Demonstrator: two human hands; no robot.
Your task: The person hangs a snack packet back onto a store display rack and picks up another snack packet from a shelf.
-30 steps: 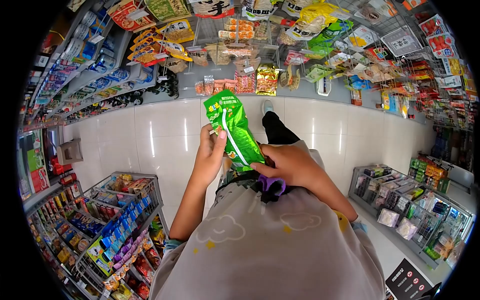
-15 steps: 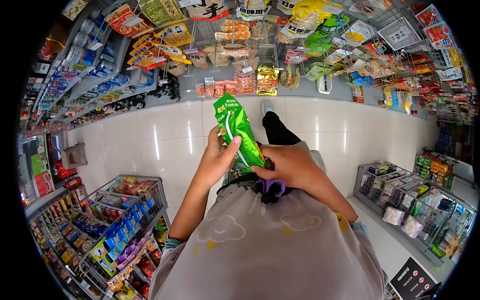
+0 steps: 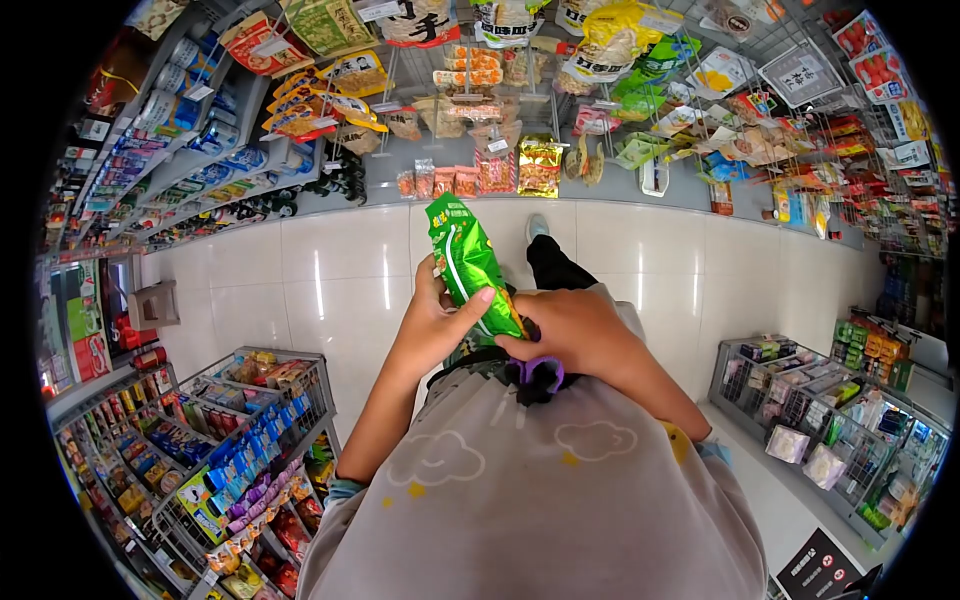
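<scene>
A shiny green snack bag is held tilted in front of my body, its top leaning to the left. My left hand grips its left side, with the thumb lying across the front. Around the bag's lower right end my right hand is closed, its thumb near the bottom edge. A purple band with something black sits just below my right hand, against the grey clothing with cloud prints.
Shelves of hanging snack bags curve across the front. Wire racks of goods stand at the lower left and right. A tiled floor lies between, with a shoe near the front shelf.
The green bag and my left hand have shifted slightly right. My left thumb has slid lower on the bag, and the bag looks narrower and more turned.
</scene>
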